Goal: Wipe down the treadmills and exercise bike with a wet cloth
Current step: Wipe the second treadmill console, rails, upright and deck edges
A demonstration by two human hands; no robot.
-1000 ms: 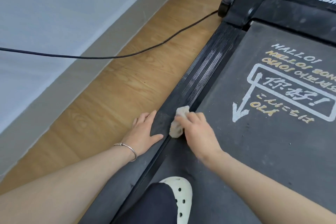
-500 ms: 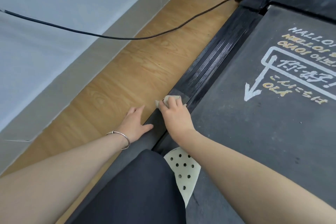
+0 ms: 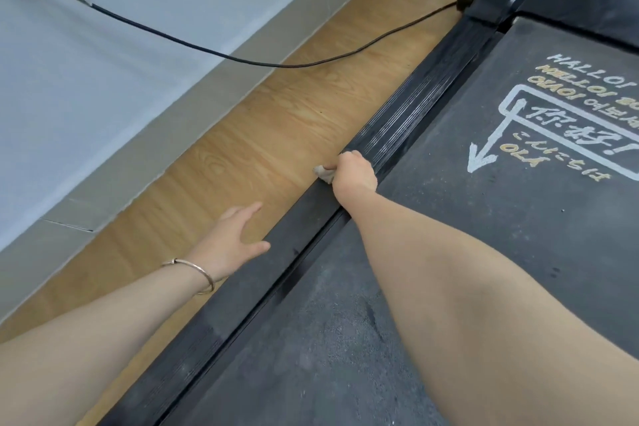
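Item: I am clenching the cloth (image 3: 323,174) in my right hand (image 3: 354,171) at the treadmill side rail's (image 3: 390,135) outer edge, left hand (image 3: 235,242) splayed loose, risking the cloth slipping off onto the floor (image 3: 276,135).

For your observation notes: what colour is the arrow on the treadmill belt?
The arrow is white, seen best in the head view.
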